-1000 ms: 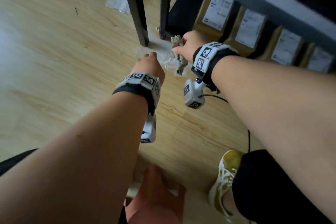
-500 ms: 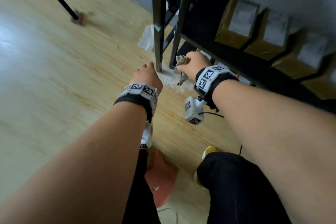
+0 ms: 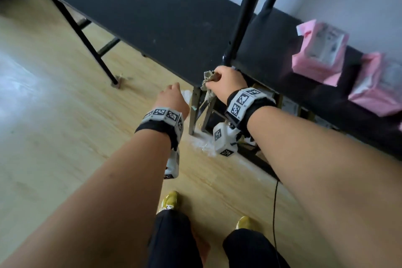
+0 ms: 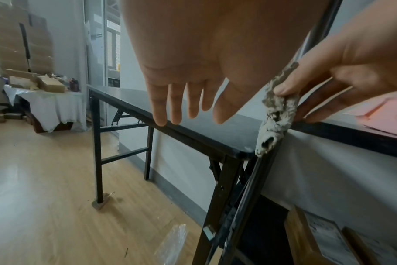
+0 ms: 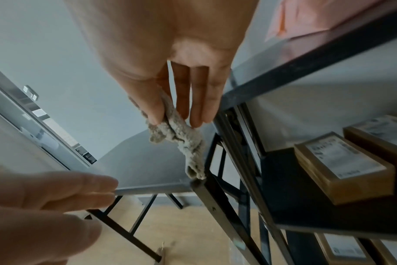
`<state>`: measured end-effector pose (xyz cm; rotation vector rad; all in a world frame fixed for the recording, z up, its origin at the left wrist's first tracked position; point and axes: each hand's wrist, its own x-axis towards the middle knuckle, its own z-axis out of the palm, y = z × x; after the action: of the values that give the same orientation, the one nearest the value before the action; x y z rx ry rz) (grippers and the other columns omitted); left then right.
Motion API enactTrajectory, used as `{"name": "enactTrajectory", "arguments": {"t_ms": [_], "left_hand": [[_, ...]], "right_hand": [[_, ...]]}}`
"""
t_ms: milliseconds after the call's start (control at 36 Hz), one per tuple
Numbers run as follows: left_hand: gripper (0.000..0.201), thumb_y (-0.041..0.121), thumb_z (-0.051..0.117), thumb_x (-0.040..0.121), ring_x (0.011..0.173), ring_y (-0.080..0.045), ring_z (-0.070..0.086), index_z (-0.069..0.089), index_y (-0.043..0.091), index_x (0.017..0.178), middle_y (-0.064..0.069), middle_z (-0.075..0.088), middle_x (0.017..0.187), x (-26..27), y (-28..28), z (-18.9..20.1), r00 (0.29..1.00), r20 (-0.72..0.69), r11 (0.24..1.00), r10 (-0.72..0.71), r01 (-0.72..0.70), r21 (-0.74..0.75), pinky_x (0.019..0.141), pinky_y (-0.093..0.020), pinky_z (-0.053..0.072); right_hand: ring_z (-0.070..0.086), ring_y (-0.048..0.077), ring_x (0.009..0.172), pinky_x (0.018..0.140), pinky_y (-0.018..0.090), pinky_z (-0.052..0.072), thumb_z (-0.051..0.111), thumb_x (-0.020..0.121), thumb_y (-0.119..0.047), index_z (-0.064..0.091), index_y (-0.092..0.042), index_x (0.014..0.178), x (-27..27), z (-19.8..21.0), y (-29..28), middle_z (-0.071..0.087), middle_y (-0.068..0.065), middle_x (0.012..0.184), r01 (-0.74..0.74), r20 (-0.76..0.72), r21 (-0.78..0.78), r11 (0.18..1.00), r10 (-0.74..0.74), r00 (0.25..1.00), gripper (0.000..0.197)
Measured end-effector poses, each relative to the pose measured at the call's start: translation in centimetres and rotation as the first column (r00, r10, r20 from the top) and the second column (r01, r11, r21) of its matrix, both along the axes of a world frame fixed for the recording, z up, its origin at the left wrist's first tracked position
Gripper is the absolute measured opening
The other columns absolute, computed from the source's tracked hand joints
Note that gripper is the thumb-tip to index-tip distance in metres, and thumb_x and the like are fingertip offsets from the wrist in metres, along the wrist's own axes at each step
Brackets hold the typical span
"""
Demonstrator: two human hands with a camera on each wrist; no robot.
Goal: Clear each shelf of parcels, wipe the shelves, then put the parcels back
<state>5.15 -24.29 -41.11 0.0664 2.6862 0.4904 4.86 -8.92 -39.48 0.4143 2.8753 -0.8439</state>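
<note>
The grey rag [image 3: 207,85] hangs crumpled from the right hand [image 3: 226,82], pinched between thumb and forefinger [image 5: 152,109] while the other fingers lie straight beside it. Half a second ago that hand held the rag low, by the foot of the rack near the floor; now it has risen to the near left corner of the black shelf [image 3: 272,65], beside the upright post [image 3: 245,15], and the rag's tail dangles just over the corner of the black table [image 3: 134,13]. Pink parcels [image 3: 319,50] lie on the shelf to the right — brown boxes [image 5: 342,166] sit on the tier below. The left hand [image 3: 171,100] has come up too; it hovers left of the rag, holding nothing, fingers [image 4: 177,105] straight and slightly apart over the table's near edge.
</note>
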Motion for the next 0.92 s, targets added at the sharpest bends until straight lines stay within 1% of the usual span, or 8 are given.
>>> {"name": "enactTrajectory", "arguments": {"t_ms": [111, 250, 361, 417, 556, 694, 778, 917], "left_hand": [[0.062, 0.0, 0.04, 0.086, 0.129, -0.031, 0.039, 0.027, 0.011, 0.146, -0.01, 0.037, 0.146, -2.9, -0.5, 1.1, 0.999, -0.041, 0.999, -0.033, 0.032, -0.008, 0.103, -0.04, 0.038], [0.062, 0.0, 0.039, 0.086, 0.126, -0.031, 0.041, 0.027, 0.013, 0.145, -0.009, 0.038, 0.145, -6.6, -1.6, 1.2, 0.997, -0.035, 0.997, -0.074, 0.074, -0.013, 0.098, -0.04, 0.041], [0.063, 0.0, 0.038, 0.085, 0.127, -0.03, 0.04, 0.027, 0.014, 0.146, -0.008, 0.037, 0.146, -8.5, -2.2, 0.6, 0.995, 0.016, 0.995, -0.102, 0.102, 0.009, 0.098, -0.039, 0.041], [0.063, 0.001, 0.038, 0.085, 0.127, -0.029, 0.041, 0.027, 0.014, 0.146, -0.008, 0.037, 0.146, -9.1, -2.7, 0.3, 0.992, 0.04, 0.993, -0.121, 0.12, 0.01, 0.098, -0.039, 0.042], [0.063, 0.0, 0.038, 0.086, 0.129, -0.029, 0.04, 0.026, 0.015, 0.146, -0.008, 0.034, 0.148, -10.4, -3.7, 0.2, 0.983, 0.071, 0.986, -0.169, 0.169, 0.009, 0.099, -0.039, 0.041], [0.059, -0.002, 0.037, 0.085, 0.126, -0.029, 0.043, 0.031, 0.012, 0.142, -0.009, 0.037, 0.144, -11.2, -3.9, 1.3, 0.976, 0.046, 0.978, -0.211, 0.21, 0.015, 0.094, -0.036, 0.041], [0.06, -0.002, 0.038, 0.086, 0.128, -0.028, 0.04, 0.03, 0.013, 0.143, -0.01, 0.037, 0.144, -11.2, -3.5, 2.3, 0.973, 0.031, 0.973, -0.23, 0.229, 0.022, 0.098, -0.037, 0.04], [0.058, 0.001, 0.04, 0.088, 0.129, -0.029, 0.037, 0.03, 0.014, 0.144, -0.008, 0.037, 0.144, -9.7, -2.3, 4.8, 0.961, -0.012, 0.961, -0.278, 0.278, 0.012, 0.099, -0.04, 0.039]], "right_hand": [[0.057, 0.023, 0.083, 0.067, 0.028, 0.041, 0.059, 0.088, -0.024, 0.062, -0.015, 0.094, -3.5, 1.8, -0.2, 0.064, 0.002, 0.095, 0.031, -0.112, 0.042, 0.999, -0.026, 0.993, 0.011], [0.059, 0.03, 0.085, 0.077, 0.039, 0.05, 0.054, 0.089, -0.01, 0.061, -0.014, 0.103, -7.6, 1.3, -1.4, 0.053, 0.008, 0.109, 0.049, -0.15, 0.079, 0.996, -0.037, 0.988, 0.017], [0.055, 0.02, 0.078, 0.068, 0.029, 0.042, 0.047, 0.088, -0.012, 0.056, -0.02, 0.094, -9.2, -0.9, -2.8, 0.055, -0.003, 0.09, 0.113, 0.086, 0.041, 0.993, -0.116, 0.99, 0.013], [0.058, 0.023, 0.094, 0.079, 0.032, 0.046, 0.044, 0.086, -0.017, 0.053, -0.023, 0.114, -9.6, -2.4, -3.9, 0.057, -0.002, 0.106, 0.092, 0.203, 0.052, 0.994, -0.101, 0.974, 0.03], [0.055, 0.025, 0.107, 0.09, 0.039, 0.048, 0.041, 0.075, -0.011, 0.041, -0.026, 0.136, -9.6, -4.1, -5.0, 0.049, 0.0, 0.13, 0.078, 0.264, 0.072, 0.994, -0.094, 0.96, 0.063], [0.055, 0.021, 0.105, 0.086, 0.034, 0.045, 0.039, 0.084, -0.016, 0.054, -0.029, 0.126, -8.9, -1.7, -4.6, 0.052, -0.002, 0.128, 0.087, 0.214, 0.086, 0.993, -0.103, 0.971, 0.046], [0.053, 0.026, 0.114, 0.098, 0.039, 0.045, 0.047, 0.082, -0.008, 0.054, -0.023, 0.13, -7.8, -0.5, -4.1, 0.042, 0.002, 0.137, 0.082, 0.166, 0.081, 0.993, -0.094, 0.982, 0.05], [0.052, 0.024, 0.117, 0.097, 0.036, 0.045, 0.048, 0.085, -0.004, 0.051, -0.023, 0.135, -5.3, 2.0, -3.3, 0.042, 0.002, 0.138, 0.105, 0.134, 0.093, 0.99, -0.117, 0.984, 0.053]]}}
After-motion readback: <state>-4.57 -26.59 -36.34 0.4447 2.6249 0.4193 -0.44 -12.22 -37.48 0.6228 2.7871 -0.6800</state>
